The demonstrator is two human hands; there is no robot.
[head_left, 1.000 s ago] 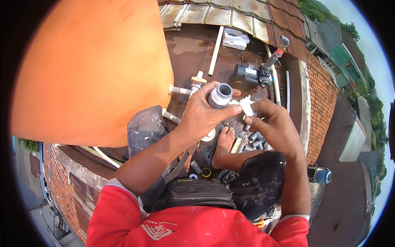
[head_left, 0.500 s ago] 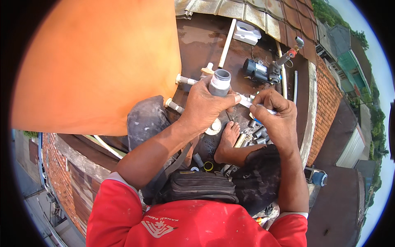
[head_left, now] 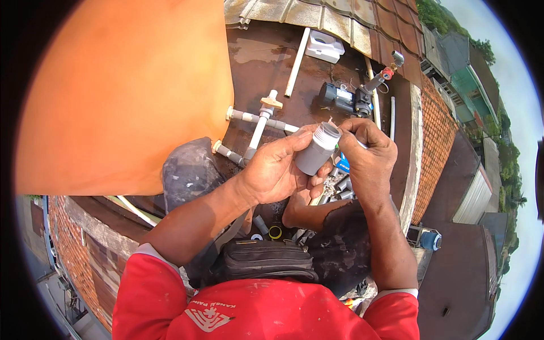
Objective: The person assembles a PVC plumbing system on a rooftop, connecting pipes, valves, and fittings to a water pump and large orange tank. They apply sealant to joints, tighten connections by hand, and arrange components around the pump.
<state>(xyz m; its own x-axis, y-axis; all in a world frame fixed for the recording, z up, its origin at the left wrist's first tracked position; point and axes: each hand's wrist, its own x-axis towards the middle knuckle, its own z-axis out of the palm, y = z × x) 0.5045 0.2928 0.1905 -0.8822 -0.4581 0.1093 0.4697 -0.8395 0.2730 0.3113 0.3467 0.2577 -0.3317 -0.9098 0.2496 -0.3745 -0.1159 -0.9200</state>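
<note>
My left hand (head_left: pixel 275 170) is closed round a grey plastic pipe fitting (head_left: pixel 313 160), held tilted with its threaded end up and to the right. White thread seal tape (head_left: pixel 327 136) is wrapped about that thread. Close beside it, my right hand (head_left: pixel 371 150) is closed in a pinch at the rim. A bit of white shows between its fingers, seemingly more of the tape; most of it is hidden.
A large orange tank (head_left: pixel 130 102) fills the left, with grey pipes and a valve (head_left: pixel 271 103) beside it. Beyond are a pump (head_left: pixel 340 97) and white foam block (head_left: pixel 324 46). Loose grey fittings (head_left: pixel 344 186), a yellow ring (head_left: pixel 275 232) and a black waist bag (head_left: pixel 266 260) lie nearer.
The fitting has gone from upright to tilted right, turned in my left hand. My right hand has come up against its threaded end; the white strip stretched between the hands no longer shows.
</note>
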